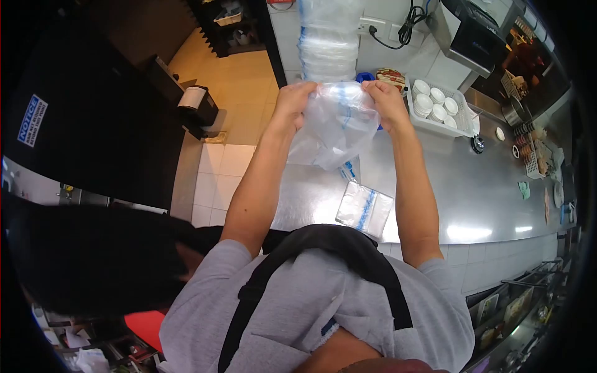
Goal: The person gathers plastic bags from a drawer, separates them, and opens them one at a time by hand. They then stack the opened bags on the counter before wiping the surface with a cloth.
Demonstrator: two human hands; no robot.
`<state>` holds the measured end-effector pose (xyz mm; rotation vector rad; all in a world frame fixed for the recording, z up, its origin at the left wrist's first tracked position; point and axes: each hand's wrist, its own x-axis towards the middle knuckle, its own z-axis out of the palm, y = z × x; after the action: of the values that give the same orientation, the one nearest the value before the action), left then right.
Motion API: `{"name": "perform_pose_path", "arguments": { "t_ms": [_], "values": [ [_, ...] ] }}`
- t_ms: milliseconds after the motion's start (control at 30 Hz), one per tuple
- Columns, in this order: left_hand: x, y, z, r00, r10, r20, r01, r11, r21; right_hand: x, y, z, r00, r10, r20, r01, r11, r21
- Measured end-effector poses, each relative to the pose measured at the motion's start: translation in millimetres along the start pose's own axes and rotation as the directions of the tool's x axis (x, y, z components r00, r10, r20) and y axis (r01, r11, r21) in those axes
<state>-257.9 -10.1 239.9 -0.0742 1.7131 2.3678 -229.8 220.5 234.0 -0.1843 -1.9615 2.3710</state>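
A clear plastic bag [333, 133] hangs between my two hands over the steel counter, its upper edge stretched wide. My left hand [293, 105] pinches the bag's top left corner, and my right hand [387, 102] grips the top right corner. Behind the bag, partly covered by it, rises a tall stack of clear plastic containers [328, 53]. Below the bag, near the counter's front edge, lies a flat pack of folded clear bags [365, 208] with blue print.
A white basket [457, 127] of white cups stands at the back right of the steel counter [429, 199]. Beside it is a printed packet [392, 78]. A black machine [472, 34] hangs above. On the left a person in black [93, 261] stands close to my arm.
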Motion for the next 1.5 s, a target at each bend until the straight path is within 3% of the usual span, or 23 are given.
{"name": "perform_pose_path", "arguments": {
  "t_ms": [133,233,300,333,433,533,633,667,767,867,933,967,1033,1067,1133,1167,1200,1233,1300,1333,1433,1467,1500],
  "values": [
    [29,-21,-9,0.987,-0.156,0.047,0.160,0.981,-0.113,-3,10,0,0.993,0.112,0.024,-0.113,0.992,0.051],
    [41,-47,-19,0.962,-0.242,0.125,0.249,0.968,-0.040,7,55,-6,0.988,0.142,0.065,-0.143,0.990,0.016],
    [34,-76,-21,0.969,-0.228,0.091,0.230,0.973,-0.003,14,75,-12,0.974,0.221,0.046,-0.216,0.973,-0.080],
    [32,-94,-27,0.972,-0.224,0.071,0.224,0.975,0.016,8,80,-10,0.983,0.186,0.000,-0.183,0.969,-0.169],
    [54,-144,-67,0.975,-0.172,0.139,0.172,0.985,0.013,2,94,-26,0.974,0.215,0.069,-0.207,0.972,-0.109],
    [35,-109,-68,1.000,0.000,0.021,-0.004,0.987,0.163,-18,68,-46,0.983,-0.090,0.160,0.101,0.993,-0.057],
    [-13,-47,-29,0.928,0.291,0.233,-0.295,0.955,-0.019,-24,44,-34,0.906,-0.329,0.267,0.365,0.926,-0.097],
    [-15,-56,-24,0.928,0.278,0.250,-0.306,0.949,0.080,-21,46,-22,0.886,-0.309,0.346,0.351,0.934,-0.066],
    [-10,-83,-19,0.924,0.218,0.314,-0.322,0.888,0.330,-26,87,3,0.953,-0.047,0.298,0.163,0.911,-0.380],
    [-6,-84,-32,0.917,0.138,0.374,-0.324,0.803,0.500,-40,118,4,0.954,-0.219,0.206,0.272,0.920,-0.283],
    [-20,-53,-28,0.911,0.119,0.395,-0.359,0.702,0.615,-45,104,-10,0.906,-0.280,0.317,0.400,0.813,-0.424],
    [-21,-46,-24,0.905,0.221,0.364,-0.392,0.767,0.509,-40,90,-16,0.872,-0.316,0.375,0.475,0.735,-0.484],
    [-31,-47,-16,0.886,0.379,0.267,-0.447,0.851,0.275,-41,67,-16,0.881,-0.376,0.289,0.473,0.740,-0.478],
    [-34,-57,-10,0.869,0.414,0.271,-0.484,0.826,0.290,-46,65,-17,0.888,-0.392,0.241,0.460,0.750,-0.475],
    [-39,-78,2,0.829,0.485,0.278,-0.556,0.768,0.318,-52,76,4,0.967,-0.178,0.183,0.244,0.854,-0.458],
    [-41,-79,-1,0.875,0.371,0.312,-0.480,0.753,0.450,-52,84,15,0.985,-0.070,0.159,0.135,0.886,-0.444],
    [-43,-73,-2,0.909,0.256,0.329,-0.408,0.711,0.573,-45,126,19,0.975,-0.218,0.046,0.219,0.896,-0.385],
    [-42,-67,-2,0.934,0.145,0.328,-0.340,0.645,0.684,-47,131,30,0.935,-0.349,-0.063,0.274,0.825,-0.495],
    [-37,-94,-24,0.863,0.375,0.339,-0.495,0.492,0.716,-70,144,53,0.779,-0.588,-0.219,0.292,0.649,-0.703],
    [-37,-93,-28,0.799,0.484,0.357,-0.562,0.392,0.728,-75,143,52,0.763,-0.624,-0.170,0.297,0.572,-0.765],
    [-66,-80,-33,0.826,0.486,0.285,-0.543,0.550,0.635,-119,116,27,0.894,-0.448,0.006,0.277,0.543,-0.793],
    [-69,-76,-29,0.815,0.489,0.312,-0.566,0.551,0.614,-112,115,8,0.951,-0.306,0.040,0.241,0.656,-0.715],
    [-75,-75,-24,0.808,0.484,0.337,-0.581,0.556,0.595,-105,101,-1,0.959,-0.273,0.077,0.257,0.722,-0.643]
  ]
}}
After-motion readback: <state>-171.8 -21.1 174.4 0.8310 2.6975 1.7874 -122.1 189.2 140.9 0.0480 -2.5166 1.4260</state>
